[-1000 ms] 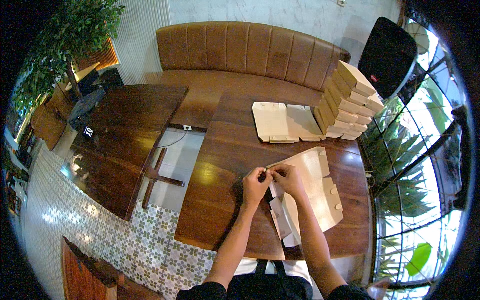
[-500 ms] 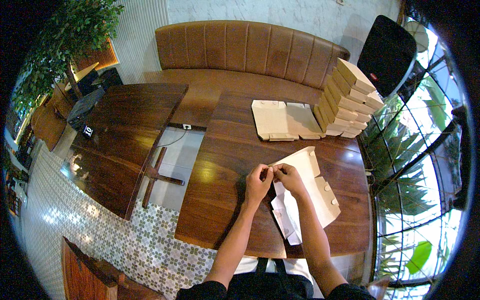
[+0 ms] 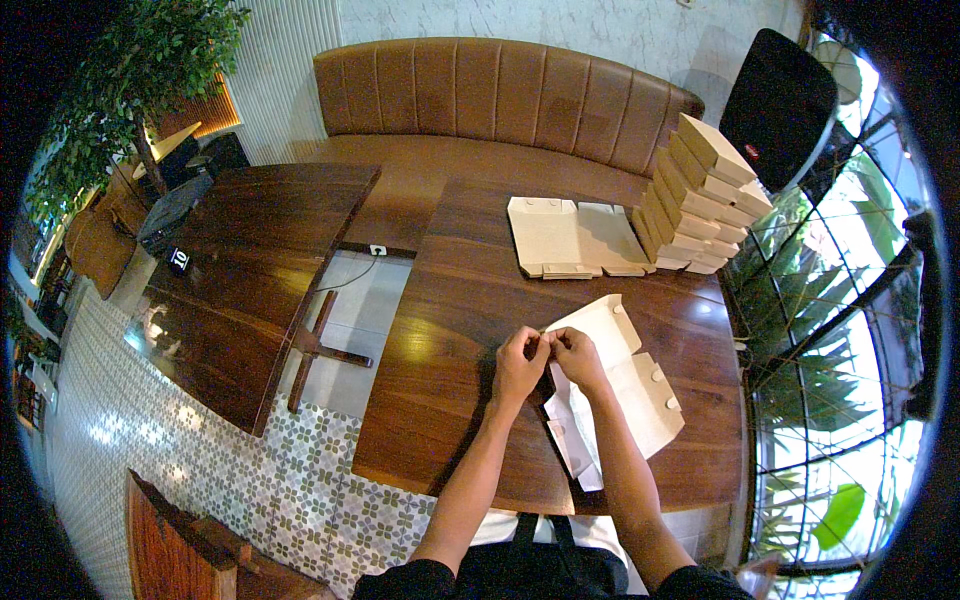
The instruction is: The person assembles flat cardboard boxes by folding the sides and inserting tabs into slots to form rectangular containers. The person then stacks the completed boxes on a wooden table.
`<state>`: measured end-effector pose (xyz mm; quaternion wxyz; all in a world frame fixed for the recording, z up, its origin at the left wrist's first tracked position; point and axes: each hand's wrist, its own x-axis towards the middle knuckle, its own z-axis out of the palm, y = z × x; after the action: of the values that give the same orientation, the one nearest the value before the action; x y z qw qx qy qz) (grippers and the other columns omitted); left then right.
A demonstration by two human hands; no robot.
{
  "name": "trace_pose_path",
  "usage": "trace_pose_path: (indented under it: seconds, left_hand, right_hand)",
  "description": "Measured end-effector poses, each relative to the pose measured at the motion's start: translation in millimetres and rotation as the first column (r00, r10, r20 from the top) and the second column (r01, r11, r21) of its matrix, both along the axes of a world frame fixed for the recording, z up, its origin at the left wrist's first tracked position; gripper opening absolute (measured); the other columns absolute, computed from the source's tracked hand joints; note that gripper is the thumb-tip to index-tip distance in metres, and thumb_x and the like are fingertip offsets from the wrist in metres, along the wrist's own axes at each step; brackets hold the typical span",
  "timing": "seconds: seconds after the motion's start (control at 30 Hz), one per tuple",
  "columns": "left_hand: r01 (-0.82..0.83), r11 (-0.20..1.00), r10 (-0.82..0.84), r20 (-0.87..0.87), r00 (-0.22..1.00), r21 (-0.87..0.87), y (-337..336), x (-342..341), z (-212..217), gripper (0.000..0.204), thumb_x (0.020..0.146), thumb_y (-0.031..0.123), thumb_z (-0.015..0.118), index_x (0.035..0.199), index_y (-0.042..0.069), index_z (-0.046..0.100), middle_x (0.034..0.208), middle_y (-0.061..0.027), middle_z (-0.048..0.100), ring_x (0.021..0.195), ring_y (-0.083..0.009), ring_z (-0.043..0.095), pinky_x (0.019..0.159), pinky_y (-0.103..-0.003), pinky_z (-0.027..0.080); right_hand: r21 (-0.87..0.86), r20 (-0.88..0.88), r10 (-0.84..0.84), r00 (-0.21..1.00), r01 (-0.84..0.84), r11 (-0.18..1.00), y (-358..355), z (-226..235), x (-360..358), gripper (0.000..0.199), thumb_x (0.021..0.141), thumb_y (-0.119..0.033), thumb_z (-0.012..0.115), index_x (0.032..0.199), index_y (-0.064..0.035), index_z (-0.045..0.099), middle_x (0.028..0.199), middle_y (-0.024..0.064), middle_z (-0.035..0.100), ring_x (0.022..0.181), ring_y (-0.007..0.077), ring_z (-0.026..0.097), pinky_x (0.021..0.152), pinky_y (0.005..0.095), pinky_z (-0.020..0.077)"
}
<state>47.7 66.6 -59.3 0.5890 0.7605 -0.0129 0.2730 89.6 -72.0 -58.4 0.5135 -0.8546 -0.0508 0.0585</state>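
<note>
An unfolded cardboard box (image 3: 645,405) lies slantwise on the dark wooden table in front of me, with its flaps and tabs showing. My left hand (image 3: 520,362) and my right hand (image 3: 577,358) meet at its far left corner. Both have thumb and fingers pinched together on the edge of the card there. The fingertips hide most of that corner. My right forearm crosses over part of the box. Further back on the table rests another flat, unfolded cardboard box (image 3: 580,240).
A tall stack of folded cardboard boxes (image 3: 700,200) rises at the table's far right. Behind runs a brown padded bench (image 3: 500,95). A second wooden table (image 3: 255,290) stands to the left across a gap. Windows (image 3: 840,420) line the right side.
Both hands stay pinched at the same corner, with only slight finger movement. The part of the box beyond them has tilted a little. The view has shifted slightly.
</note>
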Motion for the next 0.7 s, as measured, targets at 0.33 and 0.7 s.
trace_pose_path:
  seconds: [0.33,0.7]
  left_hand:
    - [-0.041,0.999,0.041,-0.021,0.999,-0.004,-1,3,-9,0.024,0.092,0.018,0.077,0.088,-0.001,0.062,0.080,-0.0185,0.069,0.072,-0.0351,0.070,0.067,-0.043,0.054]
    - [-0.023,0.985,0.045,-0.120,0.992,0.173,7,1,-3,0.020,0.087,0.011,0.075,0.083,-0.002,0.060,0.079,-0.0216,0.065,0.074,-0.0401,0.067,0.065,-0.047,0.053]
  right_hand:
    - [-0.124,0.178,-0.040,0.983,0.062,0.990,6,-12,-1,0.017,0.100,-0.010,0.068,0.101,0.0055,0.074,0.087,0.0165,0.078,0.075,0.0191,0.074,0.069,0.0340,0.0592]
    - [-0.088,0.022,0.055,0.998,-0.053,0.995,1,-10,-2,0.025,0.096,-0.020,0.070,0.107,0.0004,0.079,0.093,0.0218,0.078,0.084,0.0312,0.079,0.079,0.0412,0.0614]
